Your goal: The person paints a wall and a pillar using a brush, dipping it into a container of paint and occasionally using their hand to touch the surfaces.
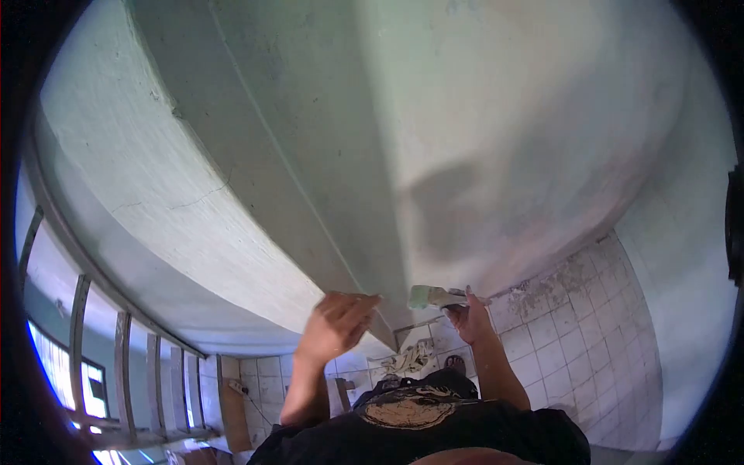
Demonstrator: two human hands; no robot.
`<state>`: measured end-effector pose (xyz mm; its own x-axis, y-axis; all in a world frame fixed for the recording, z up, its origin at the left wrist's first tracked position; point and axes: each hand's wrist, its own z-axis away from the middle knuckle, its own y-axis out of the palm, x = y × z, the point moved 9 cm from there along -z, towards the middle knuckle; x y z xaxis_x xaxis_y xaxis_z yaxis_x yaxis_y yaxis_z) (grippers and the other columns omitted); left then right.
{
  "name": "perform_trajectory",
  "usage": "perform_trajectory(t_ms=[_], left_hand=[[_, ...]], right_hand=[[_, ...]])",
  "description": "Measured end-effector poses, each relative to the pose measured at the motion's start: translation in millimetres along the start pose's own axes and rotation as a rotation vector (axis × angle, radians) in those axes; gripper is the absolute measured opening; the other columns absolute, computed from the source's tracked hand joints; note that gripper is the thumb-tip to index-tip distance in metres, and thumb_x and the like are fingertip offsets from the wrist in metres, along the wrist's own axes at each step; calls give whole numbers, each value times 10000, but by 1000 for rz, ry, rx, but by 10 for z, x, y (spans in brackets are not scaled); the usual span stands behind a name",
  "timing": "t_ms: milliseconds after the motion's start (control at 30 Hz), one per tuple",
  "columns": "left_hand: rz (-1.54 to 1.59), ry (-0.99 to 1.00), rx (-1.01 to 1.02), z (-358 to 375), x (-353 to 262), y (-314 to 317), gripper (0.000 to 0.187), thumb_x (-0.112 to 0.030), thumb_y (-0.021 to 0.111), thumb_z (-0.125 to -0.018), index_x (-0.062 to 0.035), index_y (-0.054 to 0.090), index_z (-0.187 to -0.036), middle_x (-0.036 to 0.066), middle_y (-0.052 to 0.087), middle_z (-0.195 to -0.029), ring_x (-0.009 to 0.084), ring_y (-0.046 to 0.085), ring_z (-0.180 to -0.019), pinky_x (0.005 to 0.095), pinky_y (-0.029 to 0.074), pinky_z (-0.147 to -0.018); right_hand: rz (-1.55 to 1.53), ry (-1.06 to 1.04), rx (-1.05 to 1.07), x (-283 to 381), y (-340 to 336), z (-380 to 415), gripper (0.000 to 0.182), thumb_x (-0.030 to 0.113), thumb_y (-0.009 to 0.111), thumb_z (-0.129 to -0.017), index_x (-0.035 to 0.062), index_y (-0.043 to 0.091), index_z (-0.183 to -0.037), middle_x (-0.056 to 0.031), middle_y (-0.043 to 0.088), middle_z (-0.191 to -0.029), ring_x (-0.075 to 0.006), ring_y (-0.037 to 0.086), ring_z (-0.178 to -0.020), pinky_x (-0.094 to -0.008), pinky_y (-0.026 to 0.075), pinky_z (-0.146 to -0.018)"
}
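My right hand (pixel 468 319) is closed round the handle of a paintbrush (pixel 428 297), held level with its bristles to the left. Pale green paint coats the bristles, which are close to the base of the wall and apart from my left hand. In front of the pillar edge is my left hand (pixel 338 324), its fingers bent and pressed together, pointing right. Whatever may be inside its fingers is hidden. A pale, streaky wall (pixel 496 155) rises ahead, and a greenish pillar (pixel 287 155) juts out beside it.
Worn white tiles (pixel 554 341) cover the floor, with stains along the wall's foot. A crumpled cloth (pixel 411 358) lies by the pillar's base. To the left stands a barred railing (pixel 122 372). A brown board (pixel 233 415) leans near it.
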<state>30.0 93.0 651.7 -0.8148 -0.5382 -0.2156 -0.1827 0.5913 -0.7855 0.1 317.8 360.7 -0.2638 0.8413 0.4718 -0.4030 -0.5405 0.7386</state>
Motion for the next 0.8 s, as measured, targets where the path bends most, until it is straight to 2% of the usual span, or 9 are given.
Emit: perform_trajectory(t_ms=[100, 133, 200, 300, 333, 467, 567, 700, 800], left_hand=[[-61, 132, -160, -234, -172, -709, 342, -17, 677, -651, -66, 637, -987, 76, 621, -849, 233, 612, -781, 371, 481, -660], [-173, 213, -213, -244, -200, -908, 335, 7, 676, -607, -64, 650, -933, 78, 609, -877, 242, 601, -803, 390, 472, -672], [-342, 287, -391, -380, -355, -1311, 301, -29, 669, -619, -79, 663, -916, 106, 601, -913, 301, 581, -886, 435, 457, -742], [-615, 339, -608, -474, -421, -1730, 245, -114, 659, -677, -75, 671, -919, 146, 582, -1068, 383, 482, -1156, 554, 297, -1019], [-699, 353, -622, -541, -470, -1783, 306, -112, 616, -764, -55, 621, -1064, 164, 532, -1197, 424, 402, -1231, 549, 273, -1038], [-773, 202, -702, -702, -314, -1838, 384, -141, 651, -760, -72, 601, -1134, 157, 511, -1234, 394, 366, -1270, 545, 224, -1058], [-766, 136, -709, -690, -234, -1896, 413, -148, 665, -756, -74, 591, -1156, 155, 508, -1244, 364, 361, -1286, 538, 205, -1063], [-672, 114, -684, -670, -173, -1927, 420, -155, 672, -751, -68, 592, -1154, 153, 513, -1255, 346, 358, -1298, 530, 190, -1068], [-660, 137, -700, -666, -168, -1921, 416, -151, 672, -748, -67, 597, -1148, 147, 516, -1261, 351, 355, -1300, 528, 180, -1071]], right_hand=[[30, -51, 55, 95, 489, 181, 366, 351, 453, -949, 15, 516, -1081, -140, 596, -978, -237, 610, -882, -324, 541, -770], [41, -70, 37, 138, 637, 206, 355, 337, 468, -946, 13, 512, -1084, -139, 592, -970, -238, 605, -890, -329, 537, -780], [-32, -209, -11, 355, 744, 22, 311, 289, 506, -936, 23, 499, -1096, -127, 577, -987, -240, 594, -902, -347, 527, -810], [-135, -554, 153, 1116, 1493, 269, 227, 227, 526, -926, 43, 496, -1055, -115, 557, -1023, -232, 585, -909, -352, 521, -830], [-145, -700, 179, 1379, 1797, 475, 209, 220, 523, -925, 45, 496, -1038, -120, 552, -1036, -222, 582, -917, -353, 520, -837], [134, -1356, 213, 2126, 2925, 1239, 195, 102, 598, -869, 12, 489, -1002, -119, 550, -1017, -193, 600, -869, -308, 561, -702], [114, -1483, 312, 2294, 3454, 1325, 165, 43, 609, -842, 2, 489, -949, -107, 545, -1005, -187, 609, -839, -285, 567, -655], [387, -1578, 205, 2258, 3448, 981, 78, -12, 563, -838, 7, 491, -862, -89, 562, -903, -160, 608, -819, -287, 571, -643], [409, -1715, 158, 2015, 3121, 837, 92, -27, 566, -827, -2, 481, -853, -88, 568, -822, -157, 625, -751, -277, 558, -580]])
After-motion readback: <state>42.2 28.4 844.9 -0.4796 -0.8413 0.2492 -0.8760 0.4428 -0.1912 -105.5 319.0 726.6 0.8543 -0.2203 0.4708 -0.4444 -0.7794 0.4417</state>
